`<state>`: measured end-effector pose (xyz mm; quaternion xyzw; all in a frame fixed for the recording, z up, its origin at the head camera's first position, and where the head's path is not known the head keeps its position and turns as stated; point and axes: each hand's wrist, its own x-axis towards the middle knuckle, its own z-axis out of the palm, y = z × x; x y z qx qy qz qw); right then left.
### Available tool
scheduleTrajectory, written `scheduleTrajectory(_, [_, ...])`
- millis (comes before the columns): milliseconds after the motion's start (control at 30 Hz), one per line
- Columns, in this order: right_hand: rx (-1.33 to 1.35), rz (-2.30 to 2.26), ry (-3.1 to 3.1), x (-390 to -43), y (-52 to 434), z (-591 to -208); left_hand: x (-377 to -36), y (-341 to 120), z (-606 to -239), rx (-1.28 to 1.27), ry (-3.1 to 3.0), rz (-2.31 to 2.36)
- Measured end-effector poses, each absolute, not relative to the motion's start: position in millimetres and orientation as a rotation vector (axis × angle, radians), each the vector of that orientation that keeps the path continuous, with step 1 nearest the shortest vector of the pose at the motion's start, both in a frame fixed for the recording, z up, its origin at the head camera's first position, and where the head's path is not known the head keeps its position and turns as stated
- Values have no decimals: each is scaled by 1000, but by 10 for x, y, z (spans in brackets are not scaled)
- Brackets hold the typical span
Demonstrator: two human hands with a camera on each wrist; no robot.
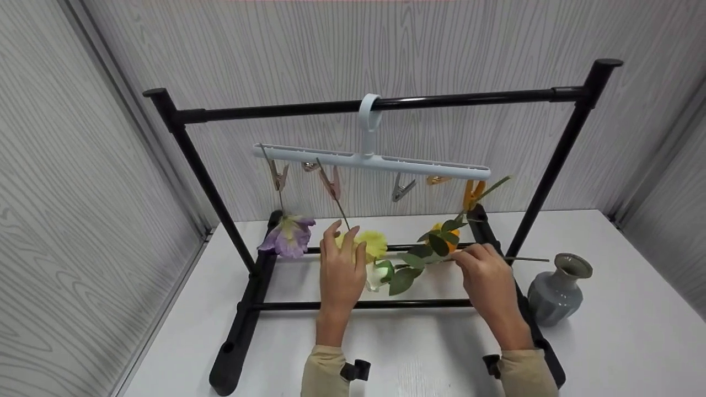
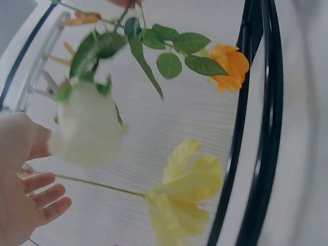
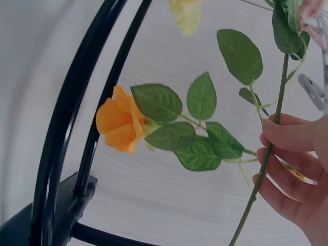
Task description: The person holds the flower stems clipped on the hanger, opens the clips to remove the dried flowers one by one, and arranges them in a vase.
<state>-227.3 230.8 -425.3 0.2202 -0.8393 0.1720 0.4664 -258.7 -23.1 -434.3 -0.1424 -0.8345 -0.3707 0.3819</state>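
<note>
My right hand [image 1: 475, 258] pinches the green stem [image 3: 277, 100] of a white flower [image 1: 373, 279], holding it level above the table; the bare stem end sticks out to the right. In the left wrist view the white flower [image 2: 88, 128] is blurred. My left hand [image 1: 343, 245] hovers with relaxed fingers beside the white bloom and in front of a yellow flower [image 1: 373, 242]. The yellow flower's thin stem [image 2: 95, 182] passes just by the left fingers [image 2: 48, 197]. A purple flower [image 1: 289, 236], the yellow one and an orange flower [image 3: 121, 125] hang head down from clips on a pale blue hanger [image 1: 370, 161].
The hanger hooks over the top bar of a black rack [image 1: 380, 103] standing on the white table [image 1: 618, 342]. A grey vase [image 1: 557, 291] stands at the right beside the rack's foot. Two spare clips [image 1: 402, 188] hang free. Grey wood-grain walls close in the back and sides.
</note>
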Motion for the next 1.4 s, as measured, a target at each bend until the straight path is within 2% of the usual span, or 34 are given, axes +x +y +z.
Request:
scheduleTrajectory(767, [472,559,-1997,-2148,2706,-4058,-2832,-279,-4727,-356,-2261,-1334])
scheduleTrajectory(1400, [385,588,-1931,-2169,2861,-4066,-2816,-241,-4719,-334,-2254,-1331])
